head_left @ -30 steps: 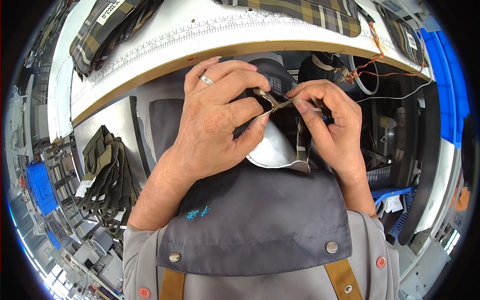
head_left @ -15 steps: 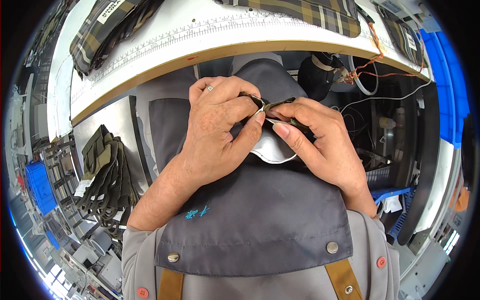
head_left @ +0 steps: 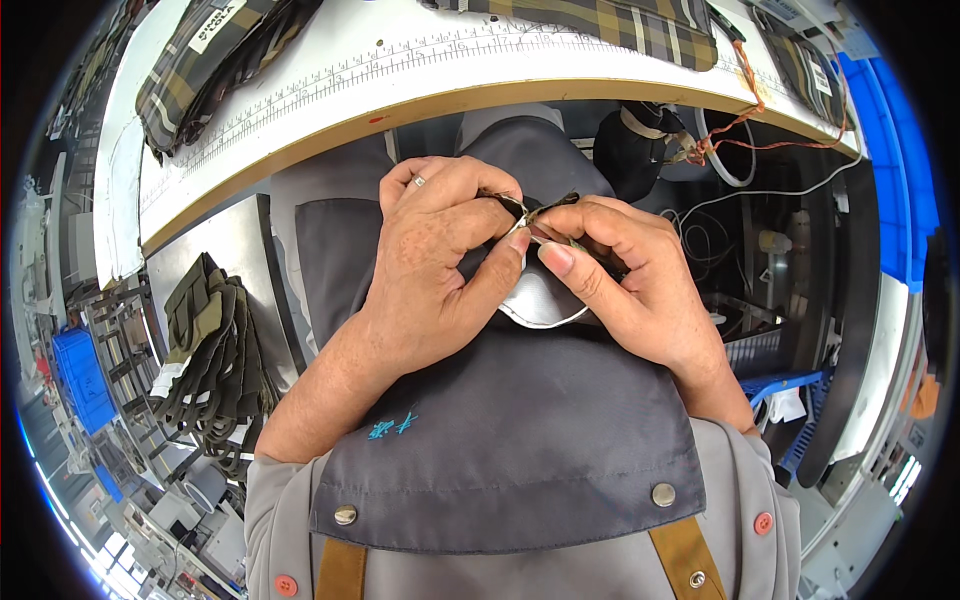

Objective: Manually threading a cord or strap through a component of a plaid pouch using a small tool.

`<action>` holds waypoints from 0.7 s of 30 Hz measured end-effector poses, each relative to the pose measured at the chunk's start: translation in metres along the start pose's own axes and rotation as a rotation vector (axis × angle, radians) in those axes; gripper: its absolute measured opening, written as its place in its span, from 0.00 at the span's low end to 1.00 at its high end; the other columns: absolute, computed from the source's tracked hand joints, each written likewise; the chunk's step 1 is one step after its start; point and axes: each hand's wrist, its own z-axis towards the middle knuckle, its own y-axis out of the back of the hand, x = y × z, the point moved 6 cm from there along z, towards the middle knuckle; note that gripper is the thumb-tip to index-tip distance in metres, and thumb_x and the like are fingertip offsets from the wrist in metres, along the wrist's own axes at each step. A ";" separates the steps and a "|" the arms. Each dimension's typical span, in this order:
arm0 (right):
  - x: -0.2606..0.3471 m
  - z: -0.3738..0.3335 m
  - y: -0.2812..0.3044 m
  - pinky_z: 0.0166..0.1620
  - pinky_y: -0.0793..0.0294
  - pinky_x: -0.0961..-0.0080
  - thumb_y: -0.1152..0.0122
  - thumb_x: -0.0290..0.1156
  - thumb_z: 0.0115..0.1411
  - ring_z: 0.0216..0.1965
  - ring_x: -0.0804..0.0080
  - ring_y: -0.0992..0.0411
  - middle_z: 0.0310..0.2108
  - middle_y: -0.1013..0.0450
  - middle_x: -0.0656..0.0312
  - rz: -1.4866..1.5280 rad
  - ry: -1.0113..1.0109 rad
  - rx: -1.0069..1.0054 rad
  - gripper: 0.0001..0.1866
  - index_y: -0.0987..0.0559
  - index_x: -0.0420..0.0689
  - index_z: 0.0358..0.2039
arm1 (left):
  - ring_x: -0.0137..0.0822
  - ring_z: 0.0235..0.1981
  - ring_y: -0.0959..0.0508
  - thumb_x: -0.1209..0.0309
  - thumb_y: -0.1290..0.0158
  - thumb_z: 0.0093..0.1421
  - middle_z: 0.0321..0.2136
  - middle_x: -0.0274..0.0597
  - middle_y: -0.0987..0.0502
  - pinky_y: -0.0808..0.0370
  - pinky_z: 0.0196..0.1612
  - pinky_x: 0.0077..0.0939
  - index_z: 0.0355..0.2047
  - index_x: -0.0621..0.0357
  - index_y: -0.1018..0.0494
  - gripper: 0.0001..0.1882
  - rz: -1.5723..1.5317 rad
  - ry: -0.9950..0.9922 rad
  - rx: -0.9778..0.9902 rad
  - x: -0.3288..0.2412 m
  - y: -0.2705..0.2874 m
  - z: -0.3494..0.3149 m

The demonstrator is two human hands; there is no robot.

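Observation:
My left hand [head_left: 435, 255] pinches a small fabric piece [head_left: 545, 302], white on one side with a dark edge, between thumb and fingers. Close beside it, my right hand [head_left: 630, 275] grips the same piece, its thumb and fingertips almost meeting the left thumb. Dark olive cloth shows at the upper edge, near both sets of fingertips. The white part hangs in a curve below the thumbs, over my dark grey apron [head_left: 520, 430]. Much of the piece is hidden behind my fingers.
Ahead, a white table [head_left: 330, 95] with ruler markings carries plaid fabric pieces [head_left: 600, 25]. A bundle of olive straps [head_left: 215, 340] hangs at left over a metal surface [head_left: 255, 260]. Orange wires [head_left: 750, 80] and a white cable run at right, near blue bins [head_left: 895, 170].
My right fingers and thumb have shifted slightly left, toward the left thumb. The fabric piece stays pinched in both hands.

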 end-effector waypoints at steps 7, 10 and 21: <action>-0.001 -0.001 -0.001 0.36 0.25 0.72 0.35 0.31 0.62 0.32 0.62 0.22 0.32 0.22 0.52 0.054 -0.001 -0.029 0.12 0.19 0.35 0.41 | 0.35 0.43 0.26 0.74 0.42 0.55 0.38 0.35 0.25 0.44 0.56 0.38 0.27 0.57 0.25 0.03 -0.002 0.002 0.011 -0.001 -0.001 0.000; -0.001 -0.002 -0.001 0.36 0.26 0.74 0.35 0.31 0.63 0.31 0.65 0.23 0.31 0.22 0.54 0.056 0.016 -0.034 0.11 0.19 0.36 0.40 | 0.38 0.42 0.25 0.76 0.44 0.56 0.39 0.40 0.24 0.39 0.56 0.35 0.26 0.60 0.27 0.03 0.016 -0.028 0.044 -0.006 -0.001 0.002; -0.006 -0.003 -0.001 0.32 0.30 0.79 0.35 0.30 0.63 0.28 0.76 0.28 0.29 0.24 0.59 0.092 -0.022 -0.042 0.09 0.19 0.36 0.37 | 0.35 0.44 0.27 0.73 0.45 0.59 0.39 0.36 0.26 0.44 0.58 0.39 0.27 0.58 0.27 0.05 -0.181 0.023 0.086 0.000 -0.007 -0.001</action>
